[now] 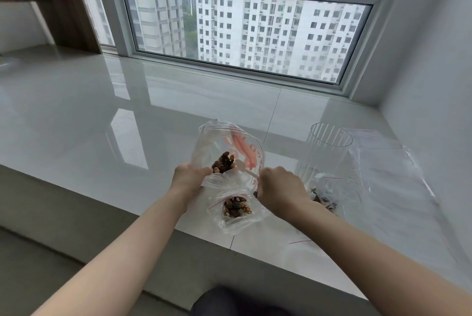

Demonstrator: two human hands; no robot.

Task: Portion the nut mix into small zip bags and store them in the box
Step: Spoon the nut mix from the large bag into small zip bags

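The nut mix (224, 162) sits low in a large zip bag (229, 147) on the sill, its mouth gripped wide by the left hand (189, 177) so the right hand (279, 189), clenched around a white spoon (245, 169), can scoop toward the small zip bag (236, 209) just below.

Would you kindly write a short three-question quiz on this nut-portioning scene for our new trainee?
1. True or false: the left hand grips the large bag of nut mix.
2. What does the right hand hold? A) white spoon B) scissors C) marker
3. Fill in: the small zip bag below the hands already contains ____.

Key: 1 true; 2 A; 3 nut mix. The clear ribbed container stands to the right of the hands.
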